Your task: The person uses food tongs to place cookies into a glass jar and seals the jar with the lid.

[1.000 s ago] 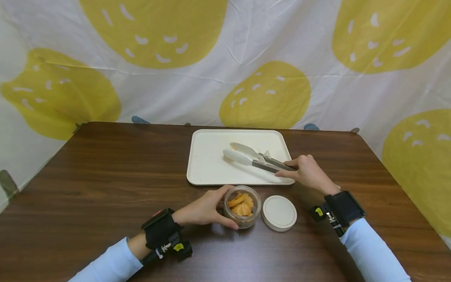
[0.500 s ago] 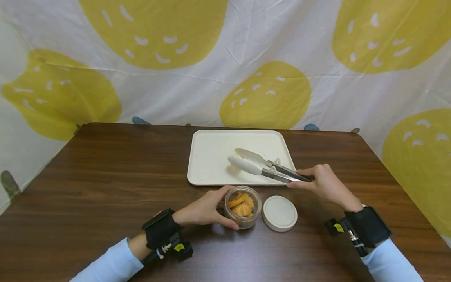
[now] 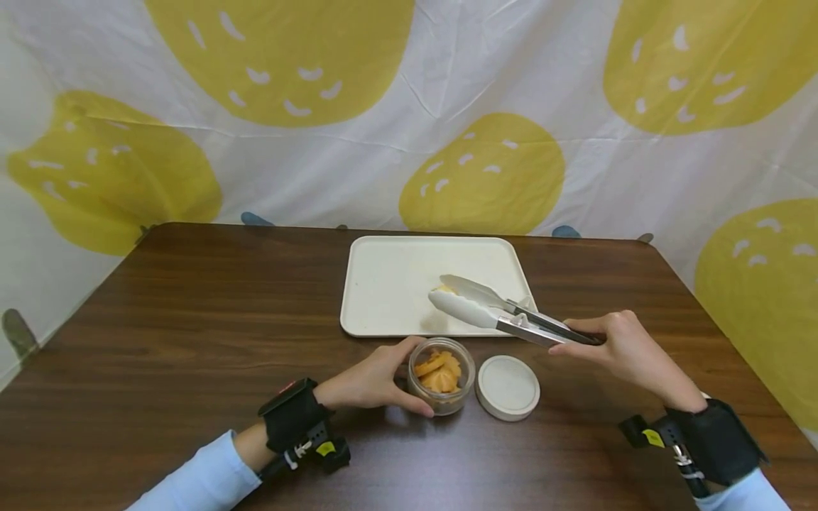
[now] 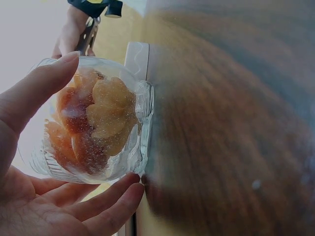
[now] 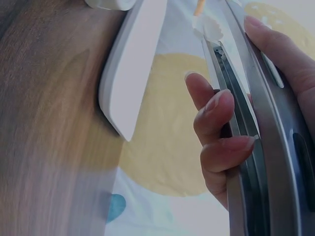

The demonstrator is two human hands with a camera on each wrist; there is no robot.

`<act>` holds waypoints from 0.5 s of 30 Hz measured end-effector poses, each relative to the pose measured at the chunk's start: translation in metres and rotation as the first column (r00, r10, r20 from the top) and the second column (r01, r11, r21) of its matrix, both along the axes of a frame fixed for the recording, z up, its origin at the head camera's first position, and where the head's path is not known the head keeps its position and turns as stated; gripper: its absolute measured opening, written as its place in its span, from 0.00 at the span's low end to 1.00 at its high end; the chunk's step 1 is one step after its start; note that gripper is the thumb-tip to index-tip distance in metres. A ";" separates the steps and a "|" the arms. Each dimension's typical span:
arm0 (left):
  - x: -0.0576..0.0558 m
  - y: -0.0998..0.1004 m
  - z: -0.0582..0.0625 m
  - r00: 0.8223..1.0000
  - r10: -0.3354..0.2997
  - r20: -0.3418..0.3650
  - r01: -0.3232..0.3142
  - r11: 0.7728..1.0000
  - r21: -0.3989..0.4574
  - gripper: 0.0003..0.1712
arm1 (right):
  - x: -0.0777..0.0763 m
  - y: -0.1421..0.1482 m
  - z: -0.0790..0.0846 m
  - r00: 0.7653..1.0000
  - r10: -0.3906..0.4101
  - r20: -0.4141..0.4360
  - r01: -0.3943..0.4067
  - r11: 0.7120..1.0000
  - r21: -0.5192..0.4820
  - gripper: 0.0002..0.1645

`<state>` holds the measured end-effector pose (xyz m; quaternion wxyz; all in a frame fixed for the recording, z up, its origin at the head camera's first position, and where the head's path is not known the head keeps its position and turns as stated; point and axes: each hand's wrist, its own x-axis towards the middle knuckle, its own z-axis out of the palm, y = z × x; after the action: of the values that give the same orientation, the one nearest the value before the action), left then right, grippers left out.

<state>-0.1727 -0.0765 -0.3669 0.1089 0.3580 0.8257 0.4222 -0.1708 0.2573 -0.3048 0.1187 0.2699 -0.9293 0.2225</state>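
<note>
My left hand [image 3: 373, 380] holds a clear jar [image 3: 469, 387] upright on the table, thumb on one side and fingers on the other. Several orange scalloped cookies [image 4: 110, 108] fill much of the jar, which has no lid on. In my right hand [image 3: 629, 355] is a pair of tongs [image 3: 527, 328], metal-handled with white tips, gripped between thumb and fingers. A small yellow-orange piece [image 3: 448, 289] shows between the tips, mostly hidden by them. The tongs reach left over the near right part of a white tray [image 3: 377, 284].
A round white lid [image 3: 508, 387] lies flat just right of the jar. Tray, jar and lid all rest on a dark wooden table [image 3: 211, 305]. Behind the table's far edge hangs a white cloth [image 3: 307, 170] with yellow lemon prints.
My right hand has drawn the tongs back toward me and to the right, up off the tray, with the orange piece between their tips. My left hand and the jar stay put.
</note>
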 end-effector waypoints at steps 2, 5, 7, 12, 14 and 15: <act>0.000 0.000 0.000 1.000 0.003 0.002 -0.003 1.000 -0.001 0.44 | 0.004 0.002 0.003 1.000 0.006 0.004 -0.006 1.000 -0.006 0.22; 0.000 0.000 0.000 1.000 -0.001 0.000 0.001 1.000 0.003 0.44 | 0.012 0.005 0.006 1.000 0.003 0.022 -0.002 1.000 -0.013 0.21; 0.000 0.001 0.000 1.000 -0.002 0.002 0.002 1.000 0.003 0.44 | 0.017 0.007 0.007 1.000 -0.003 0.023 0.004 1.000 -0.010 0.21; 0.001 0.001 0.002 1.000 0.000 0.002 0.000 1.000 -0.001 0.44 | 0.028 0.012 0.011 1.000 -0.008 0.007 0.009 1.000 -0.013 0.21; 0.001 0.001 0.002 1.000 0.000 0.001 0.000 1.000 0.000 0.44 | 0.031 0.013 0.012 1.000 -0.002 0.009 0.002 1.000 -0.018 0.20; 0.001 0.001 0.002 1.000 0.001 0.001 -0.001 1.000 0.003 0.43 | 0.033 0.014 0.012 1.000 0.005 0.016 -0.005 1.000 -0.020 0.21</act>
<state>-0.1715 -0.0756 -0.3647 0.1085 0.3577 0.8252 0.4234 -0.1379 0.2710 -0.2926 0.1134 0.2691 -0.9273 0.2343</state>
